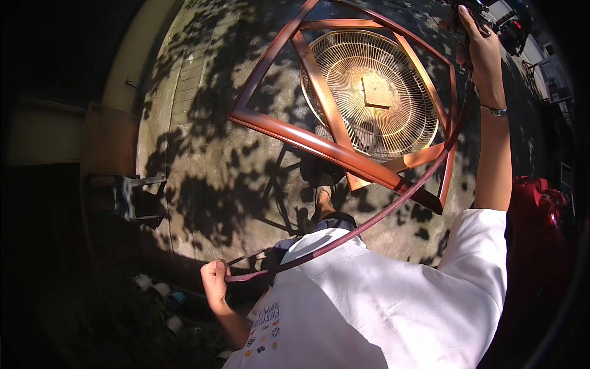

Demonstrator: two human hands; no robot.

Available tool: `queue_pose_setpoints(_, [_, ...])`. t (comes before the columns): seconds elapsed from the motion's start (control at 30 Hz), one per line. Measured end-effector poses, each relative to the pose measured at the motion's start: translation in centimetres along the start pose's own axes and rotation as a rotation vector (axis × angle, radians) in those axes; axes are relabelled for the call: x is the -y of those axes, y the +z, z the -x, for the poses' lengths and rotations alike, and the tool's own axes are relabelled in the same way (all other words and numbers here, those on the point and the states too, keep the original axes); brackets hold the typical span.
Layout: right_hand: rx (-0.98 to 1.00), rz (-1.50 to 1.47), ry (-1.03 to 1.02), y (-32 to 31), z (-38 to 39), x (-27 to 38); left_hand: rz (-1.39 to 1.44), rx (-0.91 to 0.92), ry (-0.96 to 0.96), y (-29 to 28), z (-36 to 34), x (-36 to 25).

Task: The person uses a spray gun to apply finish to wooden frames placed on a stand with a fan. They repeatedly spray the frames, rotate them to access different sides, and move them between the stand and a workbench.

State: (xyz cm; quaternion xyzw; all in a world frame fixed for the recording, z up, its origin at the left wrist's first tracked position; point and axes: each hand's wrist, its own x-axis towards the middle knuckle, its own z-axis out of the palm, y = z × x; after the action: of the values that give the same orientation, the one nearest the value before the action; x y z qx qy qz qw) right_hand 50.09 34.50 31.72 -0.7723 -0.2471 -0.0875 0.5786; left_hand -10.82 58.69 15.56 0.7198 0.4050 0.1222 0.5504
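Observation:
My left hand (215, 283), low at left, is closed round a reddish hose (369, 220) that curves across my body up to the right. My right hand (482, 64), at top right, grips a black tool (467, 15), partly hidden by the fingers and cut by the dark rim. Left of that hand, two reddish-brown wooden frames (289, 132), one inside the other at different angles, lie over a round wire grille (405, 104). A small square wood block (376, 92) sits at the grille's centre. What supports them underneath is mostly hidden.
A stool-like metal stand (129, 200) is at the left on sun-dappled concrete (190, 221), beside a wall (120, 67). Pots and plants (161, 290) are at lower left. A red shiny object (534, 215), perhaps a vehicle, is at the right. My bare foot shows below the frames.

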Motion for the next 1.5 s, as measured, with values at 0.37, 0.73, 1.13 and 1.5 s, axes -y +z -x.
queue_pose_setpoints(0.37, [-0.194, 0.046, 0.17, -14.0, 27.4, 9.9, 0.486, 0.552, -0.015, 24.6, -8.6, -0.9])
queue_pose_setpoints(0.73, [-0.318, 0.041, 0.29, -25.6, 34.9, 3.0, 0.887, 0.253, -0.032, 33.3, -6.2, -5.5])
queue_pose_setpoints(1.13, [-0.181, -0.118, 0.459, -37.2, 32.1, -6.9, 0.775, -0.007, 0.001, 36.9, -4.2, -4.6])
queue_pose_setpoints(1.5, [-0.2, -0.033, 0.35, -37.9, 29.2, -8.7, 0.816, 0.124, 0.002, 42.2, -0.8, -7.5])
